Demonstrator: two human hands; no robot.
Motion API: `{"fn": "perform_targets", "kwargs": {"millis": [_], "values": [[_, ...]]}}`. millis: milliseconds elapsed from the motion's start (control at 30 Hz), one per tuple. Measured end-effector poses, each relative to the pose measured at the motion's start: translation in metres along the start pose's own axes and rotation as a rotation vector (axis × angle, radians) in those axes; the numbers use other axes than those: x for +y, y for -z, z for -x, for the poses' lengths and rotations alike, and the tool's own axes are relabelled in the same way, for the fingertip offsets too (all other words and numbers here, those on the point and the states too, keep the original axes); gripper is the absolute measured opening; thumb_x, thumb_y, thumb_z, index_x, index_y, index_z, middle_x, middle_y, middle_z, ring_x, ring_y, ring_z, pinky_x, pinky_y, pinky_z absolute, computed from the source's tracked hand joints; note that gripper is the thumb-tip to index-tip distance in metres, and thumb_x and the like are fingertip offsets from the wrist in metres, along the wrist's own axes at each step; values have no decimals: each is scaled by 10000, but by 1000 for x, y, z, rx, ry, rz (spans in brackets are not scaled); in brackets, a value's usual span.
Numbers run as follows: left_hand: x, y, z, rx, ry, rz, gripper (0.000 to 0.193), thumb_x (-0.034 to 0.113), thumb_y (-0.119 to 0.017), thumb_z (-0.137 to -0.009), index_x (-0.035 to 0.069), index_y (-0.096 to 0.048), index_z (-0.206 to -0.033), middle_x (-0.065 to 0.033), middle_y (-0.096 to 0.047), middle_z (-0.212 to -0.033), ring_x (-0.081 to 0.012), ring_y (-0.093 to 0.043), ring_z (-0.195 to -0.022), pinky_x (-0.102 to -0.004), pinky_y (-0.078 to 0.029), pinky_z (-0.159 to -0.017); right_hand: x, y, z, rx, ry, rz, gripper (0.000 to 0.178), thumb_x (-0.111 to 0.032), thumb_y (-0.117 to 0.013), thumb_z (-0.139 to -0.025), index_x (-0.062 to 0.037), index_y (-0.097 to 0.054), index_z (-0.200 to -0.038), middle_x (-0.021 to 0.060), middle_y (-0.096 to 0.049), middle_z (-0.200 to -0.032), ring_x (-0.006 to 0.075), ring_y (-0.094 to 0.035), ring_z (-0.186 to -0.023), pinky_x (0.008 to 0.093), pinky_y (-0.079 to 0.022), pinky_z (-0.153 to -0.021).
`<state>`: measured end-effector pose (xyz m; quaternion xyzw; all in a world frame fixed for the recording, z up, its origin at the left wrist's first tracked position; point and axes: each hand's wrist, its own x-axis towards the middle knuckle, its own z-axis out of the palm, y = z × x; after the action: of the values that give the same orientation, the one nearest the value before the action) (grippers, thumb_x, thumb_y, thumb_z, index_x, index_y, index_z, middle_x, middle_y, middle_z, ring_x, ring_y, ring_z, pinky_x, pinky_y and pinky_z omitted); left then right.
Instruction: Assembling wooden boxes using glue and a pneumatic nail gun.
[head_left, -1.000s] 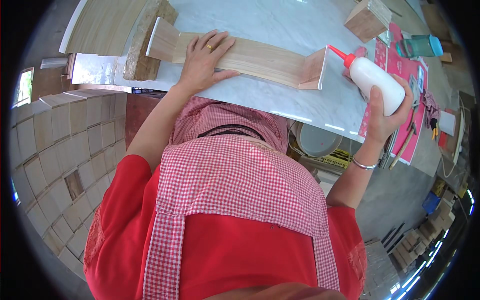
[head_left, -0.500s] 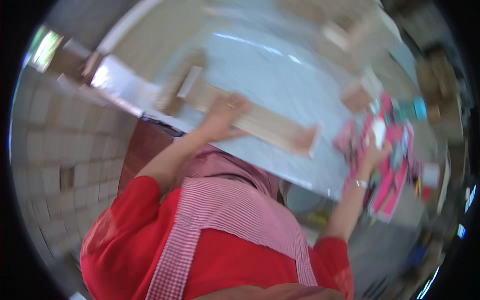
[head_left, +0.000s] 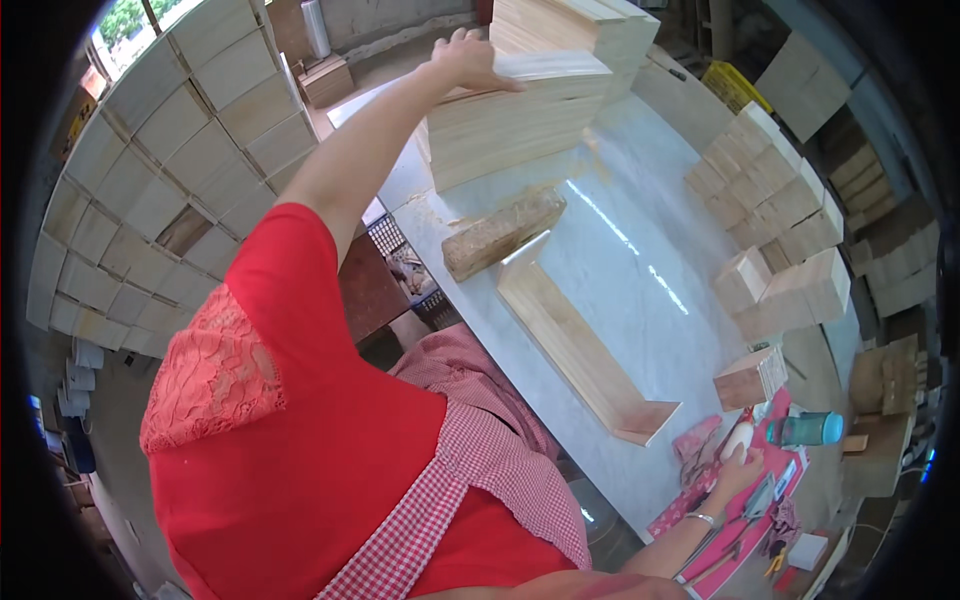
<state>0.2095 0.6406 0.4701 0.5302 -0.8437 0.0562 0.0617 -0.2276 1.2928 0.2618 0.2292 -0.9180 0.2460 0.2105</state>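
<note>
My left hand point(head_left: 468, 60) is stretched out to the far left, at the top edge of a stack of upright pale wooden boards point(head_left: 520, 128). Its fingers are spread, with the thumb along the boards' top. At the lower right my right hand point(head_left: 738, 470) is closed around a white bottle point(head_left: 738, 438), beside a pink cloth point(head_left: 697, 440). Between the hands, a long wooden piece with upturned ends point(head_left: 585, 350) lies on the pale table point(head_left: 640, 270). A rough, worn wooden block point(head_left: 505, 232) sits close to its far end.
Stacked wooden boxes point(head_left: 775, 180) line the table's right side, with a smaller wooden block point(head_left: 750, 378) nearer. A teal bottle point(head_left: 805, 429) lies by tools on a pink surface point(head_left: 720, 570). A wall of stacked boxes point(head_left: 170, 170) stands left; a basket point(head_left: 405, 262) sits beside the table.
My left hand has left the long wooden piece and reached away to the upright boards. My right hand still holds the white bottle. The view has turned towards the left.
</note>
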Motion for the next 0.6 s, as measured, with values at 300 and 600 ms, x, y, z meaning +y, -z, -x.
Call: {"fn": "perform_targets", "kwargs": {"millis": [300,600], "values": [[-8,-7,-9,272,-92,60,952,760,-737,-604,12,-609,-1179,-190,-604,-1253,-334,-527,-1235,-475,-416,-989,-29,59,27,65,23,-29,281,-172,-692,-875,30,-597,-1045,181,-603,-1048,345,-566,-996,437,-448,-906],[-30,-12,2,746,-91,5,680,631,-709,-743,61,-595,-1096,-134,-638,-1070,-312,-583,-1083,-444,-437,-847,-131,63,20,104,195,-206,208,-131,-670,-896,21,-610,-1024,144,-615,-1006,287,-583,-957,382,-461,-888]]}}
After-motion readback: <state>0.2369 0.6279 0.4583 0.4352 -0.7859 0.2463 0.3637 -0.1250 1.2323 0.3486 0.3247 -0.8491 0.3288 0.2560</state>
